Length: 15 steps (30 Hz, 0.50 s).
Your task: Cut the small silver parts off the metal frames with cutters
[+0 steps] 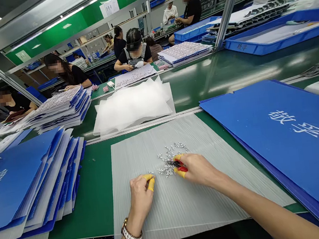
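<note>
As your right hand (197,169) grips red snips (182,166), your left hand (141,195) pinches, contents unclear. Blue folder (279,170), right of frame: white characters (296,123), unread.

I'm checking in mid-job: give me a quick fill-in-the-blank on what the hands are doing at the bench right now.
The right hand holds small cutters with ____ handles, over a pile of silver metal parts.
The fingers of the left hand wear ____ finger cots.
The watch band sits on the ____ wrist.
The parts lie on a ribbed sheet, with ____ folders to its left.

Missing words: red, yellow, left, blue.
</note>
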Motion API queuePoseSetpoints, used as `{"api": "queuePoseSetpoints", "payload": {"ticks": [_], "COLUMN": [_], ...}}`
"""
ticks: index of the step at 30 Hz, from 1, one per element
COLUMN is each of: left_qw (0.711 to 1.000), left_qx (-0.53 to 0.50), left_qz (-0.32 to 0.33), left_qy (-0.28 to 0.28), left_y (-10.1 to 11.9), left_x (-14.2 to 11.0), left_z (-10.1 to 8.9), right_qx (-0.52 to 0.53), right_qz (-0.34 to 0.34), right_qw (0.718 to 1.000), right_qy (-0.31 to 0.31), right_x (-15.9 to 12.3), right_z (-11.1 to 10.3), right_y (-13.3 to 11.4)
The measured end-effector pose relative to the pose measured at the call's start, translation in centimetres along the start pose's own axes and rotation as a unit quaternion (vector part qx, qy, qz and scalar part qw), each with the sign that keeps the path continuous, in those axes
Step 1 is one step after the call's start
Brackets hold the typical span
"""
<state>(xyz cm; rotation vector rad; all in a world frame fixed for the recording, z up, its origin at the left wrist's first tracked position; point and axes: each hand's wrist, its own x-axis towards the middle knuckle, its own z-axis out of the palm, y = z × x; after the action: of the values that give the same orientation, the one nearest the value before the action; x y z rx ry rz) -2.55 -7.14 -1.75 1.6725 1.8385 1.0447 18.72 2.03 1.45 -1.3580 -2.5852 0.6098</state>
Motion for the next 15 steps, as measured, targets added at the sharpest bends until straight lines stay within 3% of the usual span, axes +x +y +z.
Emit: {"api": "queuePoseSetpoints", "payload": {"ticks": [5, 8, 12, 15], "left_qw": [1.0, 0.998, 0.994, 0.996], "left_qx": [0.001, 0.02, 0.097, 0.087], "left_qz": [0.02, 0.047, 0.044, 0.011], "left_qy": [-0.012, -0.033, -0.026, -0.008], "left_y": [0.3, 0.1, -1.8, -3.0], "left_x": [1.9, 2.6, 2.8, 2.4], "left_z": [1.3, 1.3, 0.0, -1.4], "right_qx": [0.094, 0.2, 0.333, 0.342], "right_qz": [0.055, 0.085, 0.13, 0.152], "right_qw": [0.994, 0.975, 0.924, 0.9], "right_qy": [0.013, 0.048, 0.137, 0.224], "right_x": [-1.2, -1.9, -3.0, -4.6], "right_z": [-0.6, -0.1, 1.4, 2.3], "right_y": [2.1, 3.6, 6.3, 7.2]}}
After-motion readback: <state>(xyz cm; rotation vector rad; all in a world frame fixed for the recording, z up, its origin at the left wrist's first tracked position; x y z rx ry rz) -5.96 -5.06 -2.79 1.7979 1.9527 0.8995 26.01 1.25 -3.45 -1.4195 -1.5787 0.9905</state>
